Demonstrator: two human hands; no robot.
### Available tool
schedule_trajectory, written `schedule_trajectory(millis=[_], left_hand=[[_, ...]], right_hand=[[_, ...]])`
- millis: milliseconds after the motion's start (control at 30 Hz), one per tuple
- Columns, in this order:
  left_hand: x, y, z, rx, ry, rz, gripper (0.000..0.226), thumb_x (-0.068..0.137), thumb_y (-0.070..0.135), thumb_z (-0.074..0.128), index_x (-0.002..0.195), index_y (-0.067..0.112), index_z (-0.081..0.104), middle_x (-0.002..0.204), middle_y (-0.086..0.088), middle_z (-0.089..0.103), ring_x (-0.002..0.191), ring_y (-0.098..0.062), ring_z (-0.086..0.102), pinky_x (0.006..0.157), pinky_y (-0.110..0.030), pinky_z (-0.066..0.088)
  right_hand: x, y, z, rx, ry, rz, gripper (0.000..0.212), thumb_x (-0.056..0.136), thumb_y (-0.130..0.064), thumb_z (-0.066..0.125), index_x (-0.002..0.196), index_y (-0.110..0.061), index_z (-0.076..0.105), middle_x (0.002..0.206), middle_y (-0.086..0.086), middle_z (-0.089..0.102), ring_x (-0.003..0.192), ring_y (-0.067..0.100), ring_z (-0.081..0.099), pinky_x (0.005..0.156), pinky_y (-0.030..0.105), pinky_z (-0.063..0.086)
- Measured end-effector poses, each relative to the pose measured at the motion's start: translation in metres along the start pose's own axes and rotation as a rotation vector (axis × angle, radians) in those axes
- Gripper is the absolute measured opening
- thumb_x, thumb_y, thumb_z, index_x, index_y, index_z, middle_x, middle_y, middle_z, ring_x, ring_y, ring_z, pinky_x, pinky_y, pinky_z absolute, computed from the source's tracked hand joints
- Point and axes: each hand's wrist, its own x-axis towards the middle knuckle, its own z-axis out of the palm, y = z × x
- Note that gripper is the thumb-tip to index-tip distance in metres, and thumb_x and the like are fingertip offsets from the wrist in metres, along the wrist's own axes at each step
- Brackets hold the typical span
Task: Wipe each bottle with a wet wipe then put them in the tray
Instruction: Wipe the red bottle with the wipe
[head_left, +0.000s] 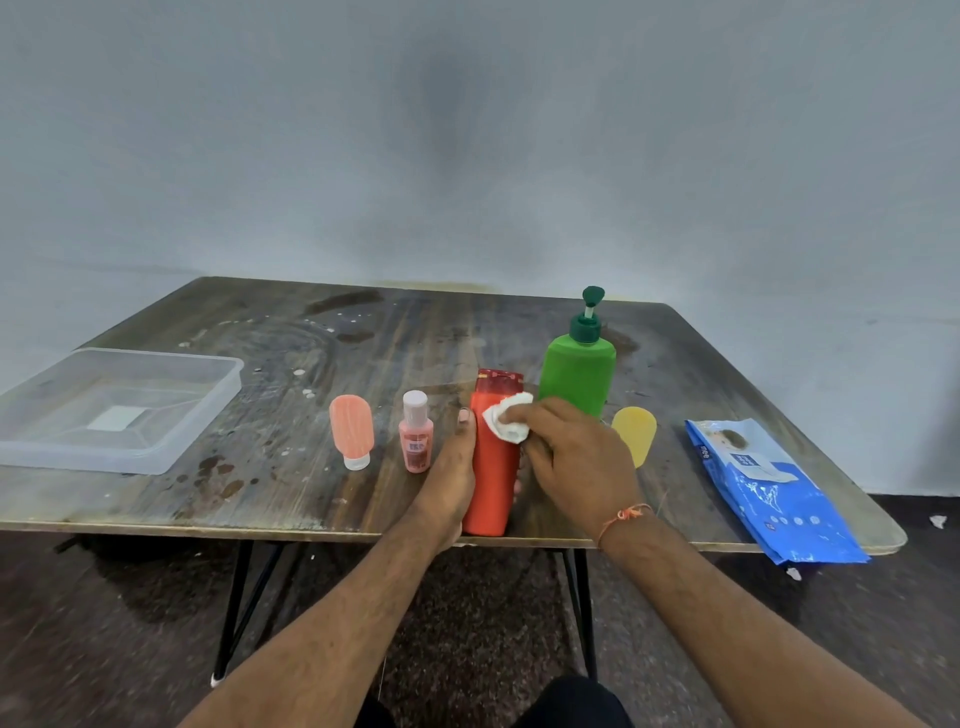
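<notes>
**Q:** Hands first, from the head camera: what is each one doing?

**A:** The left hand (451, 470) is gripping the red bottle (491, 467) from its left side, thumb lying up along the body, fingers wrapping behind where only their tips are showing. The right hand (571, 457) is curling its fingers around a crumpled white wet wipe (508, 417) and pressing it against the upper part of that bottle, just below the dark red cap.

**Q:** And where is the red bottle sitting?

**A:** It is standing near the front edge of the wooden table (291, 332), about the middle of it, with its base by the edge.

**Q:** What else is waiting on the table?

**A:** Left of the red bottle, a small pink bottle (415, 434) with a pale cap is standing upright, and further left a peach tube (352, 430) is resting on its white cap. Behind the right hand a green pump bottle (577, 371) is standing, and a yellow tube (635, 434) is showing partly beside the wrist. The clear plastic tray (156, 452) is sitting at the far left, well apart from the bottles. A blue wet wipe pack (769, 493) is lying at the right, its near end hanging over the table's edge.
</notes>
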Motion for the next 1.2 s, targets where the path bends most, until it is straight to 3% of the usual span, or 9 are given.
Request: schedule_trajectory(millis=[100,200,333,533,667,767,900,1067,1200], left_hand=[[0.001,0.0,-0.004,-0.012,-0.027,-0.011,0.088,0.093,0.081,0.03,0.113,0.006,0.072,0.091,-0.015,0.075,0.07,-0.024,0.071,0.063,-0.034,0.058],[0.001,-0.001,-0.005,-0.019,-0.019,-0.032,0.084,0.1,0.077,0.027,0.12,0.008,0.071,0.092,-0.016,0.076,0.072,-0.024,0.072,0.065,-0.035,0.06],[0.003,0.0,-0.005,-0.024,0.008,-0.031,0.073,0.105,0.07,0.027,0.125,0.015,0.072,0.101,-0.016,0.079,0.082,-0.024,0.076,0.069,-0.036,0.063],[0.003,0.002,-0.009,-0.07,0.05,-0.092,0.084,0.101,0.075,0.034,0.13,0.002,0.066,0.105,-0.023,0.076,0.09,-0.03,0.075,0.078,-0.039,0.062],[0.003,0.003,-0.006,-0.047,0.039,-0.062,0.078,0.101,0.076,0.031,0.123,0.013,0.072,0.1,-0.019,0.078,0.082,-0.029,0.075,0.072,-0.039,0.062],[-0.001,0.006,-0.004,-0.051,0.036,-0.064,0.079,0.1,0.076,0.031,0.121,0.009,0.07,0.083,-0.016,0.075,0.064,-0.027,0.071,0.059,-0.036,0.06],[-0.003,0.006,-0.004,-0.058,0.047,-0.052,0.079,0.101,0.074,0.033,0.123,0.006,0.067,0.079,-0.015,0.075,0.061,-0.026,0.071,0.055,-0.035,0.061],[-0.001,0.006,-0.006,-0.116,0.045,-0.047,0.074,0.104,0.072,0.03,0.116,0.013,0.073,0.089,-0.016,0.076,0.07,-0.025,0.073,0.065,-0.035,0.06],[0.002,0.002,-0.01,-0.175,0.009,-0.074,0.081,0.098,0.077,0.035,0.109,0.006,0.074,0.093,-0.017,0.076,0.08,-0.027,0.074,0.076,-0.038,0.06]], right_hand=[[0.009,-0.002,0.001,0.09,0.024,0.002,0.025,0.099,-0.024,0.06,0.119,-0.032,0.075,0.112,-0.008,0.066,0.092,0.018,0.068,0.069,0.035,0.057],[0.005,0.001,0.006,0.125,0.034,-0.011,0.028,0.097,-0.018,0.063,0.12,-0.028,0.075,0.115,-0.009,0.068,0.095,0.015,0.069,0.074,0.036,0.059],[-0.015,0.006,0.011,0.178,-0.029,-0.02,0.03,0.093,-0.018,0.063,0.12,-0.028,0.074,0.116,-0.01,0.071,0.096,0.013,0.07,0.077,0.036,0.06],[-0.044,0.001,0.011,0.17,-0.165,-0.096,0.031,0.094,-0.029,0.054,0.118,-0.033,0.074,0.114,-0.017,0.07,0.096,0.01,0.07,0.074,0.035,0.059],[-0.022,0.001,0.003,0.104,-0.06,-0.054,0.027,0.095,-0.023,0.064,0.119,-0.031,0.075,0.114,-0.012,0.071,0.091,0.015,0.07,0.07,0.037,0.059],[0.001,0.0,-0.001,0.109,0.049,0.019,0.027,0.096,-0.02,0.067,0.12,-0.028,0.076,0.113,-0.008,0.071,0.09,0.017,0.069,0.069,0.037,0.058],[0.014,-0.007,0.002,0.131,0.089,0.021,0.032,0.099,-0.031,0.053,0.121,-0.027,0.076,0.109,-0.008,0.068,0.09,0.015,0.067,0.067,0.037,0.058],[-0.009,-0.009,0.009,0.126,0.011,-0.037,0.032,0.096,-0.029,0.052,0.12,-0.028,0.074,0.112,-0.008,0.066,0.089,0.015,0.067,0.064,0.039,0.059],[-0.043,-0.016,0.007,0.089,-0.132,-0.129,0.028,0.096,-0.031,0.056,0.12,-0.032,0.07,0.109,-0.011,0.062,0.085,0.015,0.067,0.063,0.038,0.058]])
